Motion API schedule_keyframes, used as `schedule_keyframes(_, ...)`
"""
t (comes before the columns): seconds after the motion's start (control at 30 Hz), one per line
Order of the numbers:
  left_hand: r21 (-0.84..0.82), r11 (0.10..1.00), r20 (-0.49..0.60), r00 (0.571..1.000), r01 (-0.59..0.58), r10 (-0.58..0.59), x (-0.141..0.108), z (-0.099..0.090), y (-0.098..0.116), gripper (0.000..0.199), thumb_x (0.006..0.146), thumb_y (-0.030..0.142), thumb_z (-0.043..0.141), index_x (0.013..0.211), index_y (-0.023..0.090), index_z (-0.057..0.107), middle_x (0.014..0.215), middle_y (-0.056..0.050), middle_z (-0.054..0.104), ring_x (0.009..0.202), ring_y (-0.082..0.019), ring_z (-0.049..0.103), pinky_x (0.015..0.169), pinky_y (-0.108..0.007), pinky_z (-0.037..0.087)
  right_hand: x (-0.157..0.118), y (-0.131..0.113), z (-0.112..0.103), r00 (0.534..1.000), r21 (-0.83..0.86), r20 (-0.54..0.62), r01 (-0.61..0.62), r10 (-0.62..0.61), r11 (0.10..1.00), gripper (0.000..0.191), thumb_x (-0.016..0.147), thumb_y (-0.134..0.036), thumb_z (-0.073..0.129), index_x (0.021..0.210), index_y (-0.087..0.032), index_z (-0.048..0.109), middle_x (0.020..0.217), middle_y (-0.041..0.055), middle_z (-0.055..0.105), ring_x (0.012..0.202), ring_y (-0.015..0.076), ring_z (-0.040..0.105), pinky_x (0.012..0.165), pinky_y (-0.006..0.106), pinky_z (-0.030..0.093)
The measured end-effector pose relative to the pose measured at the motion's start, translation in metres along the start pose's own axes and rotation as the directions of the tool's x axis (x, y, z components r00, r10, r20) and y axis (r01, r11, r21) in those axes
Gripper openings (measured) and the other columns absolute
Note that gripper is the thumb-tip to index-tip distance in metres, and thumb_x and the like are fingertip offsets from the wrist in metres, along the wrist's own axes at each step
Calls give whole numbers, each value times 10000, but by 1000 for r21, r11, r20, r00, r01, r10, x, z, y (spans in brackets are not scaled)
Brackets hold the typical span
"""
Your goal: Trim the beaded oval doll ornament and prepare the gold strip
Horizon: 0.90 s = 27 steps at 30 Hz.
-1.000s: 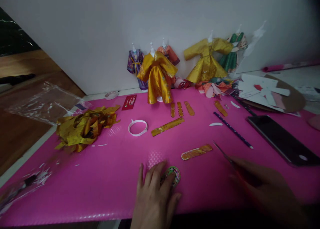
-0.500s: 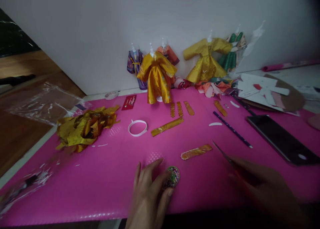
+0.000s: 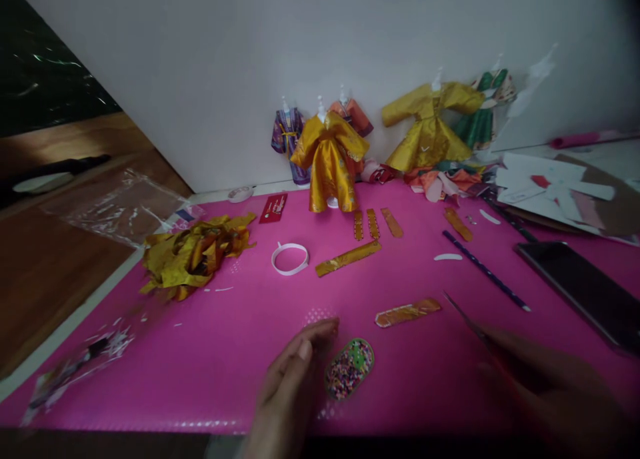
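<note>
My left hand (image 3: 295, 379) is raised over the pink tabletop, fingers loosely extended and holding nothing. Just to its right lies an oval case of tiny multicoloured beads (image 3: 349, 369), apart from the fingers. In my right hand (image 3: 545, 379) is a slim pointed tool (image 3: 470, 322) with a metal tip and a dark red body; shadow and blur hide its exact kind. Its tip points at a gold fabric strip (image 3: 407, 312) with a white-edged pointed end. Farther back are a longer gold strip (image 3: 349, 258) and several short gold pieces (image 3: 373, 224).
Doll garments on stands, among them a gold robe (image 3: 330, 159), line the wall. Crumpled gold fabric (image 3: 195, 255) and a plastic bag (image 3: 123, 205) lie left. A white ring (image 3: 290, 259) sits mid-table. A dark pencil (image 3: 485, 270) and phone (image 3: 583, 292) lie right.
My left hand has lifted off the bead case and moved left, uncovering it. The right hand keeps its hold on the pointed tool. The whole view has shifted slightly.
</note>
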<state>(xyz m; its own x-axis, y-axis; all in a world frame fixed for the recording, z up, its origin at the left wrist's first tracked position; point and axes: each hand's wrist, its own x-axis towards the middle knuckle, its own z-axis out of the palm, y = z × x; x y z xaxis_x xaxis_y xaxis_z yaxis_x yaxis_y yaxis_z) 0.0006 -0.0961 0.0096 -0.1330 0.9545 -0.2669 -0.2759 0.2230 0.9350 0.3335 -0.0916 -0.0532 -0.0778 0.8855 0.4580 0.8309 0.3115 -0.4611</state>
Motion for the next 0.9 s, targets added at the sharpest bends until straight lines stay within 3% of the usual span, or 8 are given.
schedule_keyframes(0.07, -184, 981, 69, 997, 58, -46, 3, 2, 0, 396, 813, 528, 770, 1014, 189, 810, 1156, -120, 779, 1142, -290, 705, 1063, -423, 525, -1, 0, 2, 999, 31, 2, -32, 32, 999, 352, 904, -448, 638, 1202, -292, 741, 1078, 6, 789, 837, 270, 777, 792, 358, 663)
schedule_keyframes(0.17, -311, 944, 202, 978, 109, -47, 5, 0, 1, 309, 852, 435, 756, 1006, 174, 819, 1130, -116, 790, 1084, -254, 735, 1004, -342, 564, -2, -3, 4, 998, 59, 7, -67, 67, 996, 345, 897, -456, 641, 1202, -331, 742, 1061, -20, 791, 818, 268, 777, 769, 355, 670)
schedule_keyframes(0.27, -347, 919, 289, 953, 187, -84, 4, -2, 3, 308, 882, 424, 724, 1054, 183, 812, 1168, -109, 779, 1122, -249, 721, 1017, -341, 556, -2, -4, 5, 991, 76, -36, -129, 132, 989, 320, 908, -462, 614, 1160, -330, 760, 1072, -23, 788, 857, 272, 774, 821, 376, 659)
schedule_keyframes(0.37, -324, 924, 273, 955, 202, -114, 1, -3, 4, 304, 860, 440, 744, 1030, 199, 816, 1131, -91, 791, 1090, -243, 729, 999, -344, 563, 0, -1, 2, 998, 34, 2, -58, 58, 998, 341, 897, -472, 635, 1155, -289, 762, 1056, -5, 791, 792, 266, 777, 796, 370, 664)
schedule_keyframes(0.47, -162, 979, 145, 984, 124, -100, -1, -7, 5, 291, 855, 470, 748, 1029, 245, 807, 1072, -56, 796, 1031, -212, 731, 960, -320, 562, 3, 1, -3, 998, -49, 44, 46, -44, 998, 380, 901, -478, 643, 1186, -250, 750, 1030, 17, 796, 696, 254, 773, 732, 353, 672)
schedule_keyframes(0.57, 191, 980, 52, 998, -51, 42, -1, -12, 5, 263, 877, 492, 719, 1026, 287, 793, 1123, -34, 761, 1095, -205, 679, 982, -310, 519, 5, 1, -7, 996, -84, 59, 74, -69, 994, 386, 921, -467, 626, 1202, -233, 747, 1014, 30, 799, 693, 254, 774, 697, 341, 672)
schedule_keyframes(0.67, 444, 874, 137, 978, -200, 155, -1, -15, 3, 241, 907, 492, 663, 951, 294, 792, 1123, -37, 718, 1110, -228, 650, 958, -342, 519, 4, -1, -7, 996, -62, 78, 56, -51, 997, 398, 924, -466, 619, 1209, -220, 748, 1033, 43, 796, 731, 266, 778, 707, 343, 671)
schedule_keyframes(0.9, 675, 624, 278, 920, -392, 277, -2, -10, -7, 181, 953, 308, 588, 886, 276, 753, 1022, -48, 649, 972, -216, 642, 827, -357, 533, 4, 0, -7, 997, -48, 72, 35, -32, 998, 395, 905, -458, 661, 1185, -193, 747, 1004, 55, 802, 734, 239, 780, 669, 302, 662)
